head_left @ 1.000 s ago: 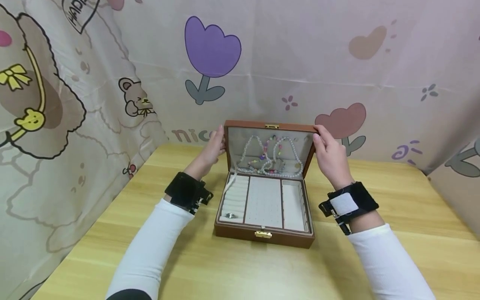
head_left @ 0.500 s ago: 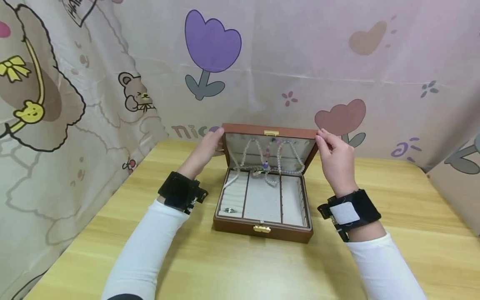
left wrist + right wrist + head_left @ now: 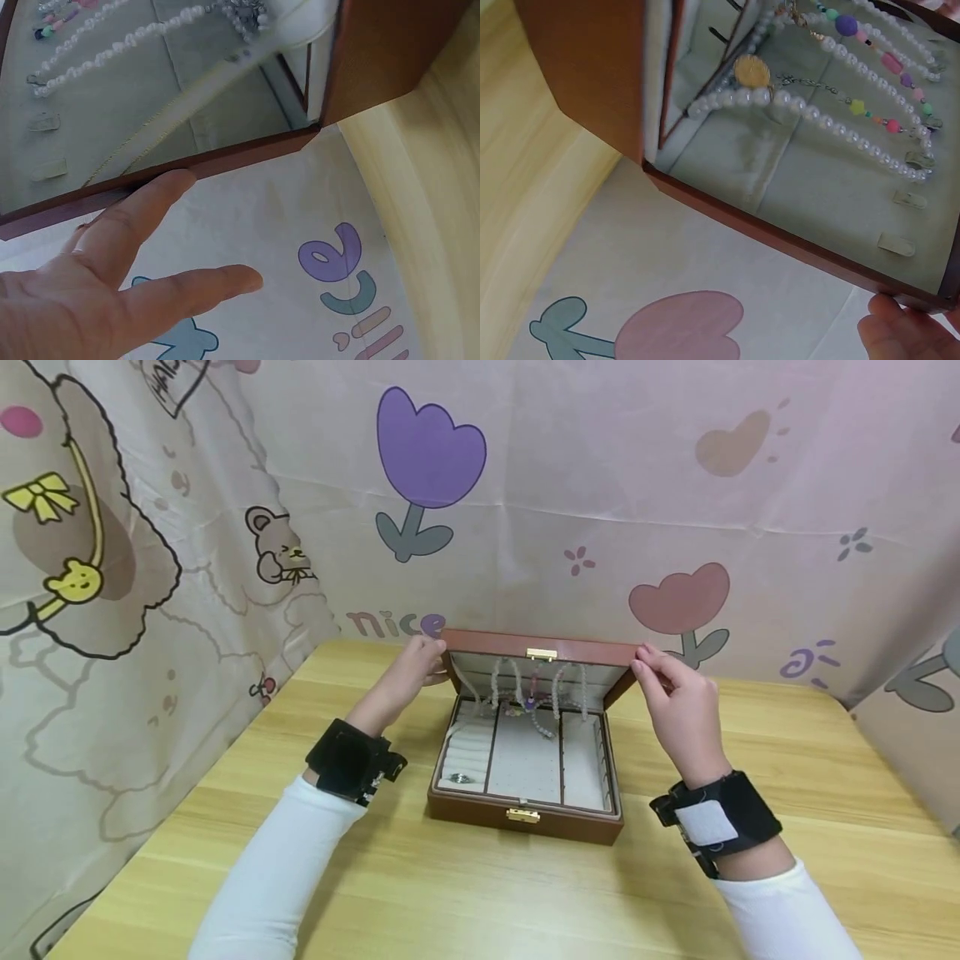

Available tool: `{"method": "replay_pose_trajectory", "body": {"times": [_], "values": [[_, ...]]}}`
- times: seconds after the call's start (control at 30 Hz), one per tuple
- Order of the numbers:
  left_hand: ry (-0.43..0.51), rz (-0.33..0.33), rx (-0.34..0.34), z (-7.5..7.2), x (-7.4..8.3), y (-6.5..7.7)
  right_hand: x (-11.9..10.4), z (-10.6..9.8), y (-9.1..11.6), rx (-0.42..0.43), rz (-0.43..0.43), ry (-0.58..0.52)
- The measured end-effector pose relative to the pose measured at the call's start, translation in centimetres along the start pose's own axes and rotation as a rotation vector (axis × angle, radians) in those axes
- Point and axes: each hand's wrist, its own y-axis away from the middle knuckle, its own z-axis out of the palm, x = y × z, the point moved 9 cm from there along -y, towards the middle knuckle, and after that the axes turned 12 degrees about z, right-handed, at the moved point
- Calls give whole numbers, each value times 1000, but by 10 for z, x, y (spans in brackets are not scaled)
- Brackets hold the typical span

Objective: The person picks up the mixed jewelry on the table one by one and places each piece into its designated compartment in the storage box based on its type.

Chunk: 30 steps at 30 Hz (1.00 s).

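Observation:
A brown jewelry box (image 3: 457, 807) stands on the table with its lid (image 3: 540, 645) raised and leaning forward over the compartments. At the lid's left edge, my left hand (image 3: 405, 678) touches the side with fairly straight fingers; the left wrist view shows that hand (image 3: 112, 277) against the rim. My right hand (image 3: 684, 714) pinches the lid's right front corner, its fingertips (image 3: 889, 326) low in the right wrist view. Pearl necklaces (image 3: 840, 133) and a colourful beaded strand (image 3: 891, 61) hang inside the lid. A ring (image 3: 459, 777) sits in the left compartment's rolls.
The wooden table (image 3: 517, 902) extends around the box. Behind it hangs a printed cloth (image 3: 525, 577) with flowers and the word "nice". A pale strap (image 3: 187, 105) links lid and base on the left. A gold clasp (image 3: 522, 816) is on the box front.
The lid has come forward and down with both hands at its sides. The necklaces now swing away from the lid's lining and hang over the compartments.

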Motion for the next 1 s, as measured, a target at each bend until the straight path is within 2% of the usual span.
{"method": "replay_pose_trajectory", "body": {"times": [0.17, 0.47, 0.7, 0.77, 0.9, 1.0], "values": [[0, -9, 0, 3, -2, 9, -1, -4, 10, 3, -17, -32], [-70, -23, -40, 6, -6, 27, 1, -8, 25, -31, -16, -86], [-165, 83, -128, 13, -2, 36, 8, -9, 35, -54, 14, -80], [-193, 106, -134, 13, -3, 39, 9, -9, 37, -67, 36, -72], [-268, 88, -132, 13, -8, 45, 11, -8, 41, -107, 80, -52], [-312, 57, -143, 13, -12, 51, 9, -9, 46, -132, 66, -46]]}}
